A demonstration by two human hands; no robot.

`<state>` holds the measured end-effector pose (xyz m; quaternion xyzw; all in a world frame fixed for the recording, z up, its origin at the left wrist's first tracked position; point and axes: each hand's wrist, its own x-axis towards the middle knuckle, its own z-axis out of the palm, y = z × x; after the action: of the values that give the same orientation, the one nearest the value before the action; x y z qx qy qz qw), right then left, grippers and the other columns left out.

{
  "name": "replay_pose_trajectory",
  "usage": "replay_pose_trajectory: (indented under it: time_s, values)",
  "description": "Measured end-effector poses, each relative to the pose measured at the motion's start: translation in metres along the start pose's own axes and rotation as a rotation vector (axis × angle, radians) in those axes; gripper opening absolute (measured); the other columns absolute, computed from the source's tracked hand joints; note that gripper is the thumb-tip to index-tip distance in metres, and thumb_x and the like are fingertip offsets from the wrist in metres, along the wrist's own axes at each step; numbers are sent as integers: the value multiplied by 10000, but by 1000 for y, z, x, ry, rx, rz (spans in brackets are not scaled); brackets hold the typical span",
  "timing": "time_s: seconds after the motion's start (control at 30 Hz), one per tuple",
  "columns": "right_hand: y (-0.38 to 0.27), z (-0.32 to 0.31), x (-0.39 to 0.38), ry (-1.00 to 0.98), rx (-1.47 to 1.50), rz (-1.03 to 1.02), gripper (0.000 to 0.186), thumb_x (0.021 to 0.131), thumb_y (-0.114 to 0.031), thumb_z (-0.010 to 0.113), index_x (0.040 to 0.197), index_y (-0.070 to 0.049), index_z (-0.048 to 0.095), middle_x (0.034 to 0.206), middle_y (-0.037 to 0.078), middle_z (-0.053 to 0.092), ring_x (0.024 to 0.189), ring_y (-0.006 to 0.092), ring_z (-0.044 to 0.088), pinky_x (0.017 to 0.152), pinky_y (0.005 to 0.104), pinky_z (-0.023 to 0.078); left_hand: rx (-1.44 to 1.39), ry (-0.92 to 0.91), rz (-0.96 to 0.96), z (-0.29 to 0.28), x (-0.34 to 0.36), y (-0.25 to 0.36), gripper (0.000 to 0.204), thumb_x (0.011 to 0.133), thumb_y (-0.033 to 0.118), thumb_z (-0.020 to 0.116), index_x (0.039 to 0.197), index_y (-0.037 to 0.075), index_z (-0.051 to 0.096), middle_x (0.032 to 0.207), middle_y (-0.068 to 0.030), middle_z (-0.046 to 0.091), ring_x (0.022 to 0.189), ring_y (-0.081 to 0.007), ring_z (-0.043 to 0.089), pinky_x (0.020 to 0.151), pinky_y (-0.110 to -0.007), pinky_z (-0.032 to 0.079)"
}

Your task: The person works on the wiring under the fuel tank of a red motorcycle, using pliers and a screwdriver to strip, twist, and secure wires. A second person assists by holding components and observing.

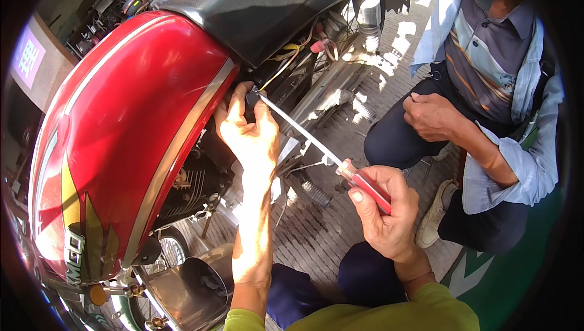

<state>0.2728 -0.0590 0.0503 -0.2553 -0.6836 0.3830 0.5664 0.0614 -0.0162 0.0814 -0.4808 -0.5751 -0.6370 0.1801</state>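
My right hand [389,209] is wrapped round the red handle of a long screwdriver [301,129]. Its shaft slants up to the left, and the tip meets a small dark part [251,99] under the motorcycle's seat. That part is pinched between the thumb and fingers of my left hand [248,125], beside the lower edge of the red fuel tank [140,112]. A yellow wire [277,75] runs up from the spot where the tip touches. What the small part is, I cannot make out.
The black seat [261,9] stretches above my hands. Loose wires with a red connector [319,46] hang under it. A person [480,106] crouches at the right, one hand near the knee. Below the tank are the engine [188,188] and a metal crash-bar panel [188,291].
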Motion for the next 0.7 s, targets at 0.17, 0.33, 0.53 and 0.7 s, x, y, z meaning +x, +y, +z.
replay_pose_trajectory:
  time_s: [0.17,0.33,0.53,0.7]
  values:
    - [8,-9,-3,-35,-150,-11,244,866,-93,666,1044,38,561,748,105,643,560,153,597,517,239,467,35,-36,45,14,-6,-4,196,775,-10,643,969,-34,662,930,-147,598,857,-193,569,806,-293,455]
    - [6,-9,2,-154,-487,-332,332,837,-75,682,1126,30,556,771,120,648,558,228,620,502,277,483,44,-56,16,6,-9,-9,219,772,-57,602,986,-53,647,920,-158,582,832,-215,579,802,-297,462]
    - [-4,-4,-2,-111,365,348,193,949,-112,549,1068,40,539,912,96,676,775,76,609,661,221,478,27,-39,30,4,-14,-13,201,786,-54,595,980,-59,648,914,-157,583,808,-212,574,769,-293,469]
    - [3,-7,3,-110,-95,-58,243,865,-113,656,1032,29,549,727,63,606,580,92,560,499,234,432,34,-44,42,12,-15,-25,160,799,-7,628,946,-59,664,792,-78,617,726,-105,544,698,-237,446]
